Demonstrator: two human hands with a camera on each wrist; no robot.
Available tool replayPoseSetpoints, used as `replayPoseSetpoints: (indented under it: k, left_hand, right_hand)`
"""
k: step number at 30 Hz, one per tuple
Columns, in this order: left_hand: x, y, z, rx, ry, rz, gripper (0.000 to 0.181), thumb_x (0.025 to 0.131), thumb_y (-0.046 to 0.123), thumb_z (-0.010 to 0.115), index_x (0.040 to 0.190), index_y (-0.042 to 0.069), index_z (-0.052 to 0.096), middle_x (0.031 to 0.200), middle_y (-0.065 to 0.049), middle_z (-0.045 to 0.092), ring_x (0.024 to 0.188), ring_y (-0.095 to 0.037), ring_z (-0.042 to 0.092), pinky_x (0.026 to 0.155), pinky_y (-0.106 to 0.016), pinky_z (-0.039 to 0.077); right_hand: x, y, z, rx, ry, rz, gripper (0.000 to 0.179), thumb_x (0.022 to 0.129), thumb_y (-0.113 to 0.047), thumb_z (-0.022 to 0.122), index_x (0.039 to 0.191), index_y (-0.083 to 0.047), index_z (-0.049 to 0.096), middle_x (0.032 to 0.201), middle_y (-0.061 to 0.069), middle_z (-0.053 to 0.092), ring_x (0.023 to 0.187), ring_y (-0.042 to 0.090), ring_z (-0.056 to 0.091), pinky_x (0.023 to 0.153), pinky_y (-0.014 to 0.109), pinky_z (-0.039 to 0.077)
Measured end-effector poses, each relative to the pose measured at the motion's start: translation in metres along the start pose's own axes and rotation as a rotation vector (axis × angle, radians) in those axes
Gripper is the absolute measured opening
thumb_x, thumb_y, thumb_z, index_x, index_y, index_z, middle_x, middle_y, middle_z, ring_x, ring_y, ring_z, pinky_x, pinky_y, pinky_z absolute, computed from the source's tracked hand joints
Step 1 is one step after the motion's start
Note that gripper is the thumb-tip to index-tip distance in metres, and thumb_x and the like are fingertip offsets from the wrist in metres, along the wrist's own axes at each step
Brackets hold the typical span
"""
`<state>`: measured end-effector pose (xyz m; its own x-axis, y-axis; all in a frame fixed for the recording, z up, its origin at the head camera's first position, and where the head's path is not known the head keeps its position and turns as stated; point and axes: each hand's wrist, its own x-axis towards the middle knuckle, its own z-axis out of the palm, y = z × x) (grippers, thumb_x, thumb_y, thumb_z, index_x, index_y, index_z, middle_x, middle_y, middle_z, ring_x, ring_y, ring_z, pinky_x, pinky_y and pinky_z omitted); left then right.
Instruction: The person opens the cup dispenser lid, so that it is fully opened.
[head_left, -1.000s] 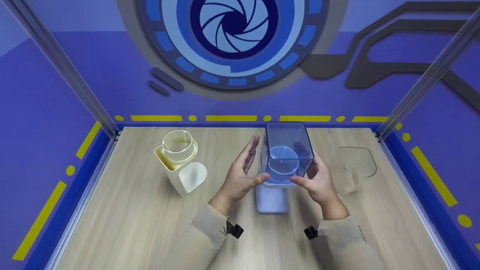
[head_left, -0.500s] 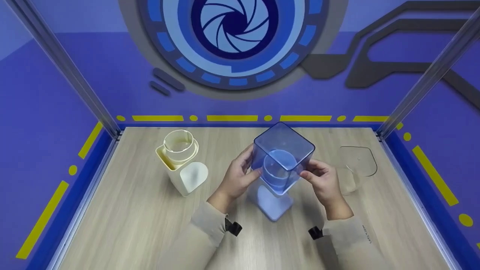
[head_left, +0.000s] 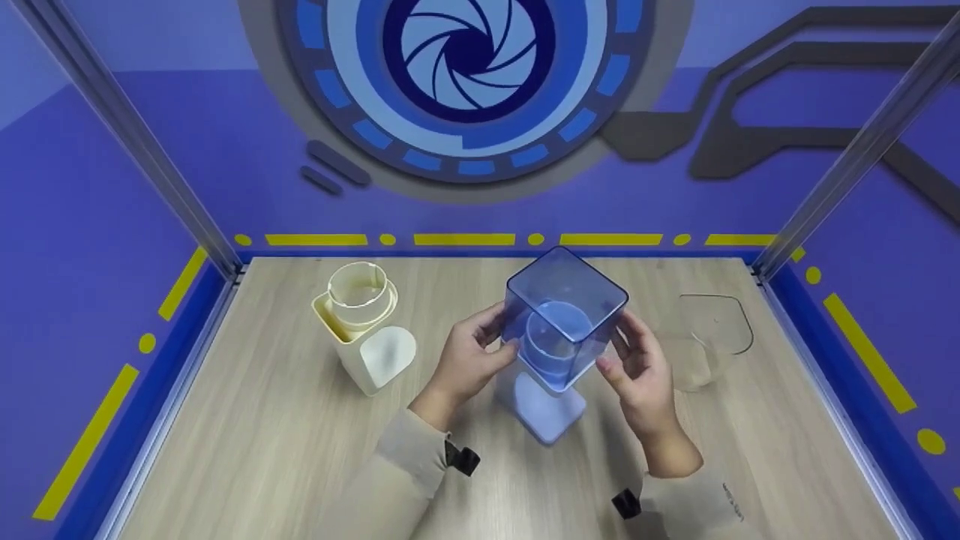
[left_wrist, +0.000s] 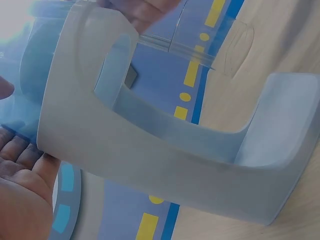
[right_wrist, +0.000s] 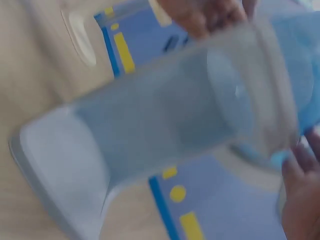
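Observation:
A see-through blue square container (head_left: 566,289) with a round ring inside tops a pale-blue C-shaped stand (left_wrist: 165,145), whose flat foot (head_left: 550,412) shows below it. The joined pieces stand turned corner-forward between both hands. My left hand (head_left: 469,360) grips the container's left side, thumb in front and fingers partly hidden behind. On the right side, my right hand (head_left: 645,375) holds it with curled fingers, the thumb low at the edge. The right wrist view is blurred, but fingertips (right_wrist: 295,165) show against the blue container.
To the left stands a cream stand (head_left: 360,360) of similar shape, with a cream ring (head_left: 358,292) on top and a white foot (head_left: 388,356). Clear transparent pieces (head_left: 720,326) lie on the wooden table (head_left: 247,465) at right. Blue walls enclose the back and sides.
The container and stand have turned from face-on to corner-forward. The left hand has come against the container's side. The right hand has shifted its hold, its thumb slightly lower than half a second ago.

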<state>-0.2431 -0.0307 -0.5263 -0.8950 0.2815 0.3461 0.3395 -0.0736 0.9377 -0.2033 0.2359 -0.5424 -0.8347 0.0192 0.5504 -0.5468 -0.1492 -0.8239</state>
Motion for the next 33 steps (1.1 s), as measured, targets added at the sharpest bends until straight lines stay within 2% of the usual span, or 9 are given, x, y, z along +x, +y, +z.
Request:
replayPoseSetpoints:
  k: [2, 6, 9, 11, 16, 19, 23, 30, 33]
  left_hand:
    - [-0.001, -0.001, 0.000, 0.001, 0.010, -0.008, 0.062, 0.096, -0.003, 0.072, 0.154, -0.019, 0.055, 0.156, -0.036, 0.064, 0.148, -0.052, 0.063, 0.128, -0.044, 0.054]
    - [-0.004, -0.002, -0.001, 0.007, 0.036, -0.019, 0.060, 0.097, -0.003, 0.074, 0.153, -0.017, 0.058, 0.156, -0.034, 0.065, 0.148, -0.051, 0.064, 0.127, -0.042, 0.054]
    - [-0.007, -0.002, 0.000, 0.018, 0.056, -0.027, 0.059, 0.098, -0.002, 0.076, 0.153, -0.016, 0.060, 0.155, -0.033, 0.066, 0.147, -0.050, 0.065, 0.126, -0.042, 0.055]
    - [-0.008, -0.002, 0.002, 0.021, 0.068, -0.029, 0.059, 0.097, -0.001, 0.077, 0.152, -0.015, 0.061, 0.155, -0.032, 0.067, 0.147, -0.048, 0.066, 0.125, -0.041, 0.056]
    - [-0.010, -0.002, 0.005, 0.032, 0.105, -0.025, 0.057, 0.097, 0.001, 0.080, 0.150, -0.012, 0.064, 0.152, -0.029, 0.070, 0.144, -0.045, 0.069, 0.123, -0.040, 0.058]
    - [-0.012, -0.001, 0.006, 0.036, 0.121, -0.032, 0.056, 0.096, 0.002, 0.083, 0.149, -0.011, 0.067, 0.150, -0.029, 0.072, 0.142, -0.046, 0.071, 0.121, -0.039, 0.060]
    - [-0.016, 0.000, 0.005, 0.032, 0.128, -0.041, 0.056, 0.095, 0.003, 0.086, 0.147, -0.009, 0.069, 0.149, -0.028, 0.073, 0.140, -0.045, 0.072, 0.119, -0.037, 0.061]
    - [-0.019, -0.001, 0.005, 0.064, 0.130, -0.037, 0.055, 0.096, 0.007, 0.088, 0.147, -0.007, 0.070, 0.149, -0.026, 0.074, 0.140, -0.043, 0.073, 0.121, -0.039, 0.060]
    - [-0.020, -0.001, 0.005, 0.075, 0.122, -0.035, 0.057, 0.097, 0.008, 0.088, 0.149, -0.005, 0.069, 0.150, -0.024, 0.073, 0.141, -0.042, 0.073, 0.122, -0.041, 0.059]
  right_hand:
    - [-0.004, -0.009, 0.010, -0.049, 0.040, 0.005, 0.092, 0.087, 0.013, 0.080, 0.168, 0.010, 0.037, 0.168, 0.001, 0.053, 0.157, 0.010, 0.050, 0.135, 0.021, 0.039]
    - [-0.007, -0.022, 0.028, -0.165, 0.072, 0.028, 0.123, 0.075, 0.000, 0.097, 0.175, 0.006, 0.024, 0.176, 0.017, 0.036, 0.161, 0.018, 0.040, 0.137, 0.022, 0.033]
    - [-0.008, -0.027, 0.037, -0.286, 0.082, 0.040, 0.133, 0.071, -0.008, 0.103, 0.177, 0.000, 0.023, 0.176, 0.022, 0.031, 0.159, 0.021, 0.036, 0.135, 0.023, 0.033]
    - [-0.009, -0.029, 0.042, -0.359, 0.094, 0.052, 0.137, 0.070, -0.013, 0.106, 0.177, -0.001, 0.022, 0.175, 0.022, 0.030, 0.157, 0.021, 0.034, 0.134, 0.031, 0.033]
    - [-0.007, -0.031, 0.050, -0.407, 0.126, 0.120, 0.139, 0.072, -0.018, 0.107, 0.178, -0.004, 0.018, 0.170, 0.023, 0.029, 0.154, 0.027, 0.032, 0.133, 0.062, 0.028]
    - [-0.005, -0.030, 0.054, -0.394, 0.146, 0.154, 0.138, 0.073, -0.016, 0.106, 0.178, -0.004, 0.016, 0.168, 0.024, 0.029, 0.153, 0.035, 0.034, 0.133, 0.071, 0.026]
    - [-0.001, -0.028, 0.056, -0.403, 0.166, 0.169, 0.136, 0.074, -0.012, 0.105, 0.177, -0.003, 0.017, 0.169, 0.024, 0.029, 0.153, 0.040, 0.036, 0.133, 0.070, 0.026]
    - [0.002, -0.026, 0.057, -0.392, 0.174, 0.146, 0.127, 0.078, -0.006, 0.100, 0.176, -0.002, 0.019, 0.168, 0.022, 0.032, 0.152, 0.035, 0.038, 0.132, 0.067, 0.028]
    - [0.003, -0.026, 0.056, -0.381, 0.164, 0.146, 0.124, 0.080, -0.004, 0.098, 0.176, -0.002, 0.019, 0.168, 0.022, 0.036, 0.152, 0.033, 0.041, 0.133, 0.061, 0.030]
